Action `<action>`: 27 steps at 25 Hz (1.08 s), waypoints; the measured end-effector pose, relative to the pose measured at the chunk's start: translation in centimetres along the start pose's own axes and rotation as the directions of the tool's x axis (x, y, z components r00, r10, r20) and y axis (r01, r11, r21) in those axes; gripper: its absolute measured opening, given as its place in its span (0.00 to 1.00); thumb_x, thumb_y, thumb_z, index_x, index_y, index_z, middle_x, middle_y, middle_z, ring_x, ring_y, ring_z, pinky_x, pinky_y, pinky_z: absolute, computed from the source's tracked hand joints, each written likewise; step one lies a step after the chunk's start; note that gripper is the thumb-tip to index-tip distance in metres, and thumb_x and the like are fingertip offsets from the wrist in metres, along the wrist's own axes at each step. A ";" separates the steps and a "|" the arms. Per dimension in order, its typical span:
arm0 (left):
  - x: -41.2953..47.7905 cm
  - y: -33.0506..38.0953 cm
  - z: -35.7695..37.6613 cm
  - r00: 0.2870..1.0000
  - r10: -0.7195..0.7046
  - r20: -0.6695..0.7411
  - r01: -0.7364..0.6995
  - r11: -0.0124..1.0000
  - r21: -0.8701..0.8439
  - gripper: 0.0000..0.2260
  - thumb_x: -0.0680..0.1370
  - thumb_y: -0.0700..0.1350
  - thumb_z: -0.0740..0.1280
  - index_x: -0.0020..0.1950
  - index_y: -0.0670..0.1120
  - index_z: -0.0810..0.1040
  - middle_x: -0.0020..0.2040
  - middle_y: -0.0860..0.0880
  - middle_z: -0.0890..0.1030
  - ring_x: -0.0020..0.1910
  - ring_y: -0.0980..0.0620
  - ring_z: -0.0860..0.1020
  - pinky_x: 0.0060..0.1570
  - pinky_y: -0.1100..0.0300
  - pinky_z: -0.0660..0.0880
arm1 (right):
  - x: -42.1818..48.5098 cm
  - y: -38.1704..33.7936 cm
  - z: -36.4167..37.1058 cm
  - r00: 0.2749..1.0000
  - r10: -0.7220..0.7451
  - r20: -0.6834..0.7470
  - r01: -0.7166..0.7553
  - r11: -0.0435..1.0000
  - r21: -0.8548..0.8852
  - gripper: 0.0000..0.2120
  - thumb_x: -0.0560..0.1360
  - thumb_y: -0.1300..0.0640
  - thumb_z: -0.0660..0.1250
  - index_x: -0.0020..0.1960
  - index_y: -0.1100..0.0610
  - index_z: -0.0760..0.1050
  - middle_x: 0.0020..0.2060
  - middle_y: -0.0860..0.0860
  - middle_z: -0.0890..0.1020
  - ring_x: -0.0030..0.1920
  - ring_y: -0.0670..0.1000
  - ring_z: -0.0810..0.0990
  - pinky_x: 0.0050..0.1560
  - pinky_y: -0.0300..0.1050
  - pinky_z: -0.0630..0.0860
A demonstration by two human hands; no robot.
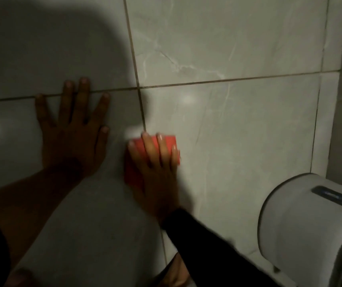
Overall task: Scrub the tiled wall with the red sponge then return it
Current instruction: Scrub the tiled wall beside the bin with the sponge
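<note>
Right hand (155,168) presses red sponge (167,142) flat on tiled wall (238,121); left hand (73,129) splayed, empty.

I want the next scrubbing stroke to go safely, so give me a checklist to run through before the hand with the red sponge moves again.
1. Red rectangular sponge pressed flat on the grey marbled tiled wall: ok.
2. Right hand covers the sponge with fingers spread: ok.
3. Left hand braced flat on the wall, apart from the sponge: ok.
4. Path to the right clear up to the white rounded wall dispenser: ok, but stop short of it.
5. Dark grout lines scrubbed clean: cannot tell, light is dim.
6. Sponge wet or soapy: cannot tell.
</note>
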State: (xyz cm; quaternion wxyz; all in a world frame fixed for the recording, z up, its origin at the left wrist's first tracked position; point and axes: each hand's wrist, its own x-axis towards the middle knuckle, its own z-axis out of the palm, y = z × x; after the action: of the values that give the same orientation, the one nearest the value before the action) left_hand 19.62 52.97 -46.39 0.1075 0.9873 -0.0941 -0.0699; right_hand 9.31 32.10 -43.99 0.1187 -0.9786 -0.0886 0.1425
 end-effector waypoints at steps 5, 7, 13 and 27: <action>0.2 0.2 -0.2 1.000 -0.002 0.028 0.002 1.000 0.002 0.31 0.85 0.56 0.52 0.89 0.53 0.55 0.90 0.42 0.47 0.89 0.35 0.48 0.79 0.22 0.43 | -8.5 10.1 -2.6 0.929 0.368 0.049 -0.367 0.930 -0.017 0.38 0.82 0.41 0.63 0.87 0.54 0.57 0.88 0.56 0.49 0.85 0.72 0.55 0.81 0.80 0.54; 0.1 0.0 0.0 1.000 0.008 0.010 -0.008 1.000 0.009 0.31 0.85 0.57 0.51 0.89 0.53 0.55 0.90 0.42 0.47 0.89 0.35 0.48 0.79 0.24 0.42 | -0.2 14.3 -5.6 0.811 0.579 -0.090 -0.566 0.814 0.131 0.41 0.78 0.40 0.59 0.87 0.57 0.59 0.87 0.61 0.56 0.86 0.70 0.55 0.83 0.76 0.50; 0.2 -0.2 0.8 1.000 0.000 0.000 0.000 0.999 0.051 0.31 0.85 0.58 0.50 0.89 0.56 0.52 0.91 0.44 0.46 0.89 0.38 0.48 0.79 0.23 0.44 | 14.0 6.1 -4.3 0.935 0.232 -0.268 -0.225 0.973 0.058 0.42 0.74 0.40 0.67 0.85 0.51 0.65 0.86 0.57 0.63 0.86 0.66 0.56 0.85 0.71 0.46; 0.1 2.5 -3.6 0.970 -0.059 0.238 0.037 0.995 0.093 0.31 0.86 0.55 0.55 0.89 0.50 0.53 0.89 0.37 0.50 0.87 0.30 0.52 0.77 0.24 0.51 | 3.8 16.3 -9.6 0.579 0.805 0.133 -0.349 0.098 0.932 0.28 0.85 0.52 0.62 0.83 0.60 0.67 0.83 0.59 0.69 0.85 0.62 0.63 0.88 0.63 0.53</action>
State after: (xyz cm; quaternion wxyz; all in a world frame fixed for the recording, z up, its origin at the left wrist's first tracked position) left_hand 19.83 51.33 -42.35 0.0503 0.9773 -0.0854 -0.1872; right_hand 18.03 15.31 -40.22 0.5684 -0.6973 0.4366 -0.0116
